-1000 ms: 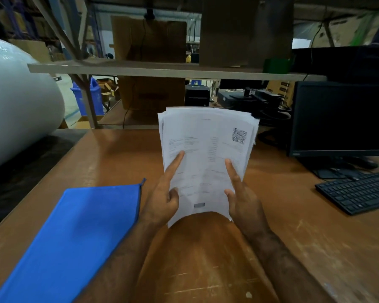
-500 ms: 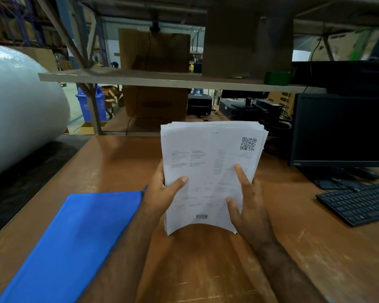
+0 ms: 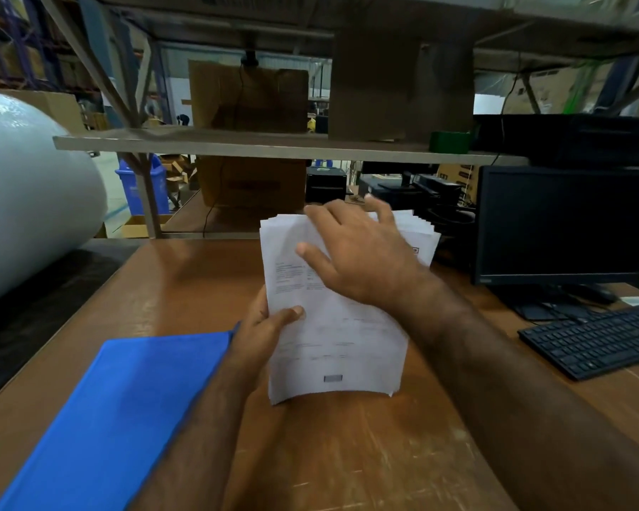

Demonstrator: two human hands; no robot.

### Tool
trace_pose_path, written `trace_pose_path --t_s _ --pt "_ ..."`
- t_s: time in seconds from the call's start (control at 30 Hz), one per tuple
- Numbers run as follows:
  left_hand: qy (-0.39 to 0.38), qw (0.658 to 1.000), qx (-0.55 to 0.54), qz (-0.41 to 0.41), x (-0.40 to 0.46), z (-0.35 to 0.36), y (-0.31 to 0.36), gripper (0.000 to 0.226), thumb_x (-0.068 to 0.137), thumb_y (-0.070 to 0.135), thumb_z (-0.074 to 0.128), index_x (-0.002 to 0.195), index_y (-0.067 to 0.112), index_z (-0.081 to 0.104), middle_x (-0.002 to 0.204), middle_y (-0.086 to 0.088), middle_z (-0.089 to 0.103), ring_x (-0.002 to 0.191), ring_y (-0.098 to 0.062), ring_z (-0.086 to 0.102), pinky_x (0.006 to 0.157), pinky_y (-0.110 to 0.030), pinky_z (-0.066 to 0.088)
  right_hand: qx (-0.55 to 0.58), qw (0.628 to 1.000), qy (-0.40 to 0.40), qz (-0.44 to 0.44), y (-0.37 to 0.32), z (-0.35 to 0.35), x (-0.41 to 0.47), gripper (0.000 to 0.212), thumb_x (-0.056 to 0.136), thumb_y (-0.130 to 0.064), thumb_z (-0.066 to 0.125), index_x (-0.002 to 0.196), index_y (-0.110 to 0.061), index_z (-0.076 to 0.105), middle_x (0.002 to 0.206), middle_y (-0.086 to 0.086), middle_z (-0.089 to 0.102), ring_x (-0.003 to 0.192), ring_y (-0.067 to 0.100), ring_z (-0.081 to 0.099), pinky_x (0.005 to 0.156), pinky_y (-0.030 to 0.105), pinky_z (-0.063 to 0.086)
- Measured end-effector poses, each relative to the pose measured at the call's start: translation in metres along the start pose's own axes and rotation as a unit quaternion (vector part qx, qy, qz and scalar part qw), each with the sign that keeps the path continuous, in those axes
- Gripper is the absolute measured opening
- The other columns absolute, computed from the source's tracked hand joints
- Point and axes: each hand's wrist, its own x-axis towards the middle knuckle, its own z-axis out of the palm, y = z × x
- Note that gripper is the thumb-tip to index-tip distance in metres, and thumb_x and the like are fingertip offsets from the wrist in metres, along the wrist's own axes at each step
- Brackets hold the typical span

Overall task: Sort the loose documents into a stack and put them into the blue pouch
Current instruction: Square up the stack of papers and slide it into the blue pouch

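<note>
Squaring a sheaf of papers [image 3: 332, 333] above a wooden tabletop [image 3: 347, 455], a person pinches the sheets' left edge with the left hand [image 3: 266, 326], thumb on the front page and fingers hidden behind, while the right hand [image 3: 351, 252] lies flat with fingers spread over the fanned far edges. The sheaf stands tilted, its long axis running near to far, its lower edge just above the wood. The blue pouch [image 3: 126, 411] lies flat to the near left, its far right corner just beside the left wrist, so the left hand is the nearer one and the papers must travel left and toward the near side to reach it; where the pouch opens cannot be told. Half a second earlier the right hand gripped the lower right edge of the sheets; it has since gone up across the page to the top. A dark monitor [image 3: 565, 223] and keyboard [image 3: 598, 341] sit to the right.
</note>
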Motion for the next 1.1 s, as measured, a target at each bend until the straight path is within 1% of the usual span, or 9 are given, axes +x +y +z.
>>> trace_pose_path --t_s 0.17,0.3,0.4,0.57,0.67,0.77,0.9,1.03,1.1 --pt "-0.012 0.999 -0.031 -0.015 -0.001 0.002 0.010 0.042 0.093 0.002 0.063 0.126 0.027 0.059 0.109 -0.001 0.078 0.095 -0.022 0.076 0.067 -0.031 0.061 0.059 0.998 -0.017 0.010 -0.009 -0.006 0.017 0.055 0.106 -0.050 0.036 0.153 -0.022 0.037 0.153 -0.002 0.043 0.143 0.018 0.037 0.124 0.051 0.011" --pt "-0.004 0.999 -0.034 -0.034 0.001 0.005 0.014 0.031 0.092 0.004 0.063 0.121 0.017 0.063 0.103 -0.009 0.078 0.089 -0.027 0.077 0.069 -0.035 0.061 0.081 0.995 -0.052 -0.023 -0.028 -0.002 0.017 0.044 0.107 -0.034 0.041 0.150 -0.028 0.040 0.145 -0.002 0.052 0.138 0.020 0.044 0.122 0.052 0.017" --pt "-0.004 0.999 -0.025 -0.026 0.004 0.004 0.016 0.023 0.092 0.007 0.067 0.112 0.018 0.067 0.097 -0.008 0.079 0.093 -0.031 0.076 0.072 -0.037 0.061 0.124 0.990 -0.048 -0.053 -0.033 -0.001 0.015 0.047 0.106 -0.027 0.043 0.152 -0.035 0.038 0.144 -0.004 0.051 0.138 0.017 0.040 0.121 0.051 0.016" --pt "-0.015 0.999 -0.032 -0.012 0.003 0.006 0.019 0.023 0.093 0.000 0.063 0.107 0.017 0.068 0.098 -0.010 0.079 0.091 -0.030 0.076 0.076 -0.041 0.064 0.160 0.986 -0.021 -0.041 -0.021 -0.002 0.011 0.064 0.103 -0.041 0.049 0.160 -0.030 0.021 0.156 -0.005 0.042 0.146 0.014 0.033 0.124 0.052 0.009" --pt "-0.025 0.999 -0.032 -0.011 0.004 0.006 0.019 0.026 0.092 0.000 0.064 0.111 0.016 0.068 0.102 -0.012 0.078 0.096 -0.034 0.075 0.081 -0.047 0.062 0.083 0.996 -0.021 -0.013 -0.009 -0.003 0.012 0.058 0.102 -0.053 0.045 0.153 -0.028 0.036 0.151 -0.005 0.046 0.143 0.015 0.038 0.123 0.053 0.012" --pt "-0.033 0.999 -0.034 -0.006 0.007 0.003 0.018 0.030 0.089 0.001 0.069 0.115 0.015 0.066 0.106 -0.013 0.076 0.100 -0.036 0.074 0.085 -0.051 0.061 0.061 0.995 -0.078 -0.032 -0.012 -0.003 0.013 0.039 0.104 -0.050 0.042 0.139 -0.031 0.043 0.135 -0.006 0.055 0.128 0.018 0.048 0.114 0.055 0.024" --pt "-0.032 0.999 -0.019 0.028 0.008 0.003 0.019 0.042 0.083 0.017 0.081 0.122 0.013 0.065 0.112 -0.013 0.075 0.103 -0.034 0.074 0.088 -0.053 0.060 0.050 0.994 -0.066 -0.067 -0.016 -0.001 0.014 0.028 0.105 -0.038 0.044 0.133 -0.034 0.045 0.121 -0.007 0.058 0.117 0.017 0.051 0.108 0.052 0.031" --pt "-0.028 0.999 -0.002 0.038 0.013 0.006 0.027 0.037 0.086 0.010 0.077 0.121 0.011 0.067 0.112 -0.012 0.076 0.102 -0.031 0.074 0.090 -0.053 0.059 0.051 0.996 -0.008 -0.074 -0.013 -0.001 0.018 0.033 0.105 -0.036 0.047 0.138 -0.037 0.047 0.121 -0.008 0.059 0.115 0.015 0.051 0.101 0.044 0.029" --pt "-0.032 0.999 0.001 0.040 0.015 0.005 0.025 0.037 0.085 0.009 0.077 0.120 0.009 0.067 0.111 -0.013 0.076 0.103 -0.031 0.074 0.092 -0.054 0.058 0.054 0.996 -0.023 -0.065 -0.015 -0.001 0.020 0.044 0.106 -0.043 0.040 0.150 -0.039 0.036 0.129 -0.007 0.057 0.120 0.015 0.051 0.105 0.047 0.031"
